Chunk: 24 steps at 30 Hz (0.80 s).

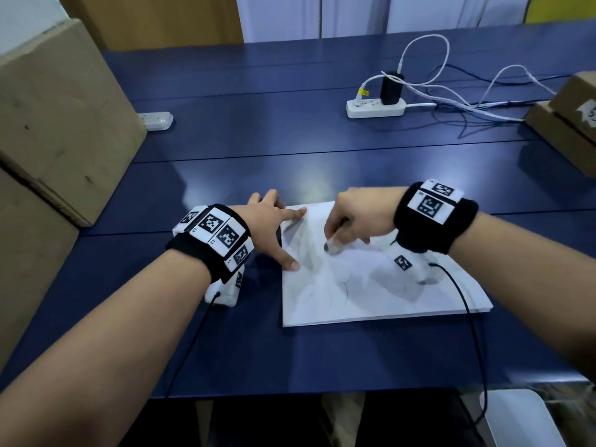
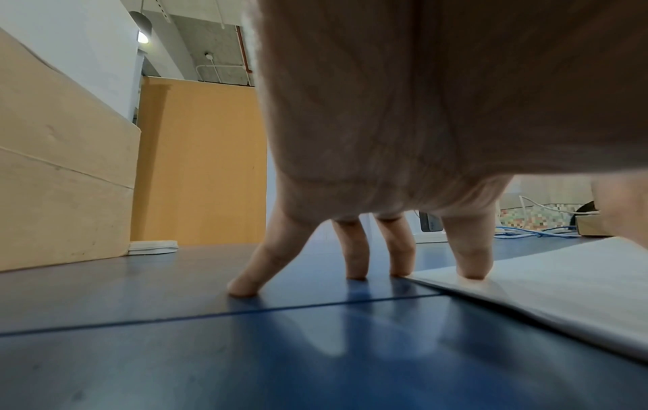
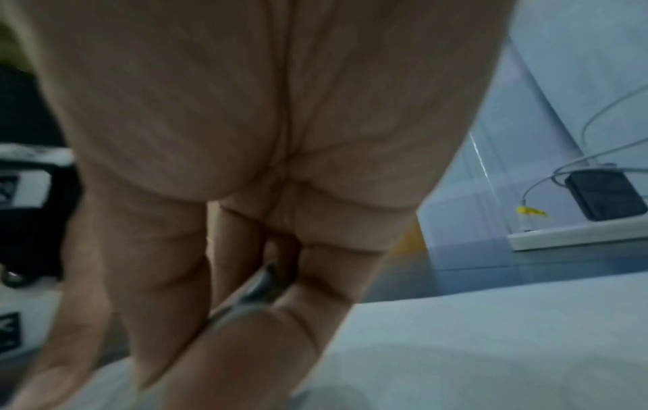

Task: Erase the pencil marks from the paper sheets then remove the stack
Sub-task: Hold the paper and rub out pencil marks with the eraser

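A stack of white paper sheets lies on the blue table, with grey pencil smudges on the top sheet. My left hand is spread flat at the stack's left edge; forefinger and thumb press the paper, and the other fingertips rest on the table. My right hand is over the upper part of the sheet and pinches a small white eraser with a dark tip against the paper. In the right wrist view the curled fingers are blurred around a dark sliver of the eraser.
Large cardboard boxes stand along the left side, smaller ones at the right edge. A white power strip with a black charger and looping cables lies at the back; another strip sits by the left box.
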### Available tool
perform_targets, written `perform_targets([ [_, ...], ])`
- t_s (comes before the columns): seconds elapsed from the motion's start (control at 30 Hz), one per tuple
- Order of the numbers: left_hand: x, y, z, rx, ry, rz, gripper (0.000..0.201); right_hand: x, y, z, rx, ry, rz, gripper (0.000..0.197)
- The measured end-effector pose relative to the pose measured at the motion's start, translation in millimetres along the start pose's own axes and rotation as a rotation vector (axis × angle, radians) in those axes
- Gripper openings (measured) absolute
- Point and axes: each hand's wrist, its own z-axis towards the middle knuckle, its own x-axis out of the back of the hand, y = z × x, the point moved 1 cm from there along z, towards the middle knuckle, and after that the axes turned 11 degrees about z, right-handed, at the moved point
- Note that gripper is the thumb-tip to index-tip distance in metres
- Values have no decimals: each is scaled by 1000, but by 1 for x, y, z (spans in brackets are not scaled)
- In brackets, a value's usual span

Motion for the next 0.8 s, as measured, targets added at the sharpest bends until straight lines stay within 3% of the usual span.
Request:
perform_targets([
  [0.07,0,0,-1,-1,-5,0,117,-1,-1,-2,14,-38,-22,18],
  [0.2,3,2,-2,1,-4,11,117,18,14,20,-77,251,-61,23],
  [0.27,3,3,-2,-1,-8,10,116,23,20,25,-85,296,-50,24],
  [0.33,3,2,-2,-2,-10,11,117,18,17,19,-59,262,-25,21],
  [0.5,1,1,-1,-2,-3,-3,117,-5,0,-7,20,-88,14,16],
  [0.57,1,1,0,-4,-4,-5,118,0,3,-2,0,-12,5,19],
  [0.7,1,1,-2,-8,11,-12,116,20,17,20,-81,270,-71,27],
  [0.8,1,1,-1,-7,8,-9,117,18,19,18,-65,280,-68,25],
])
